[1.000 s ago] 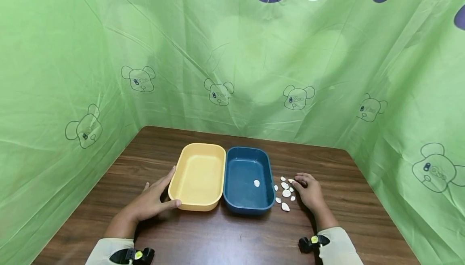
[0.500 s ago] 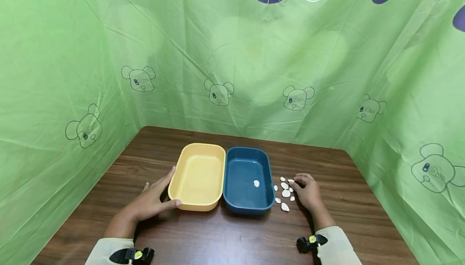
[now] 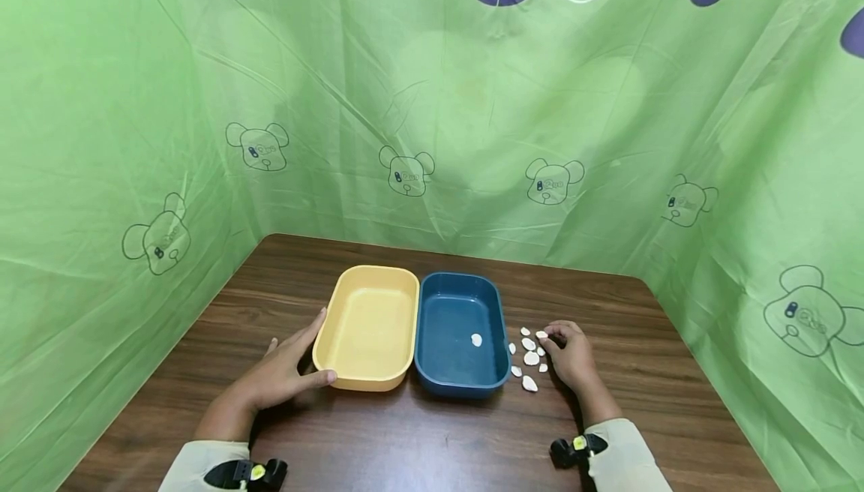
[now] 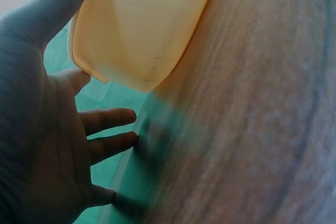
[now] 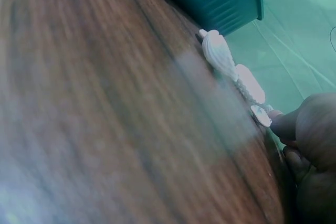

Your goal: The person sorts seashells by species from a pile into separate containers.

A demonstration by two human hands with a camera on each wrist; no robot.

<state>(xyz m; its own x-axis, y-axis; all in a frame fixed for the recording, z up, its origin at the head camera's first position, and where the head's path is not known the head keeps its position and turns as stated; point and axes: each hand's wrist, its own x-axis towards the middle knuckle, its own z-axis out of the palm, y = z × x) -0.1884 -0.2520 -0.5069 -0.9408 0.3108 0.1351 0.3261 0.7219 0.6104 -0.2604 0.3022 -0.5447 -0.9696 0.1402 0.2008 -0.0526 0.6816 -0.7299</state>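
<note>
The left hand (image 3: 280, 376) has its grip spread, thumb at the near left corner of a yellow, rounded-rectangle, plastic-looking tray (image 3: 371, 327) and a fingertip against its left side. The wrist view shows the other fingers fanned out, off the tray.

Snug against its right side is a matching dark blue tray (image 3: 448, 349), with one small white shell (image 3: 476, 340) lying in its right half. Nothing but bare yellow bottom in the other one.

Right of the blue tray there's a loose bunch of white shells (image 3: 531, 358), some ribbed, all on the dark wood-grain counter (image 3: 432, 439). The right hand (image 3: 574, 357) is at the right edge of that bunch, fingers curled, its grip pinching a small white shell at the far right (image 3: 541, 334) between thumb and index tips. That one's down at counter level, pretty much. Printed green cloth (image 3: 472, 102) hangs behind everything.
</note>
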